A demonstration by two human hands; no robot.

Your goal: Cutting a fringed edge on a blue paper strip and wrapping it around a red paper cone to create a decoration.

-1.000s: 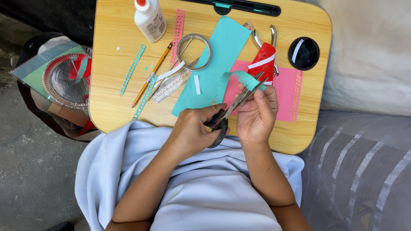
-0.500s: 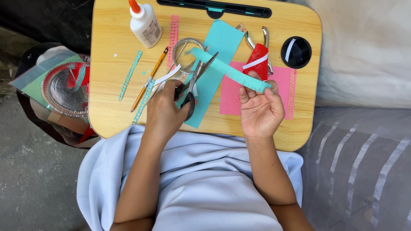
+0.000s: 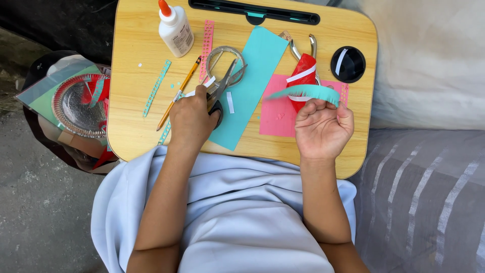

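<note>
My left hand [image 3: 192, 119] grips the dark handles of a pair of scissors [image 3: 222, 88], whose blades lie over a roll of clear tape [image 3: 226, 52] on the wooden lap tray [image 3: 136, 126]. My right hand [image 3: 323, 126] is raised palm up, fingers closed on a fringed teal paper strip [image 3: 303, 92] that arches to the left. Under and between the hands lie a long teal paper sheet [image 3: 247, 91] and a pink paper sheet [image 3: 278, 116]. Pliers with red handles [image 3: 302, 73] rest on the pink sheet.
A white glue bottle with an orange cap [image 3: 174, 30] stands at the tray's back left. A pencil [image 3: 178, 93], punched pink strip [image 3: 207, 43] and teal strip [image 3: 155, 87] lie nearby. A black round cup holder [image 3: 347, 64] sits back right. A bag with a silver foil plate [image 3: 78, 106] is left.
My left hand has carried the scissors left, away from the strip, and lowered them onto the tray by the tape. My right hand has kept the teal strip and turned palm up.
</note>
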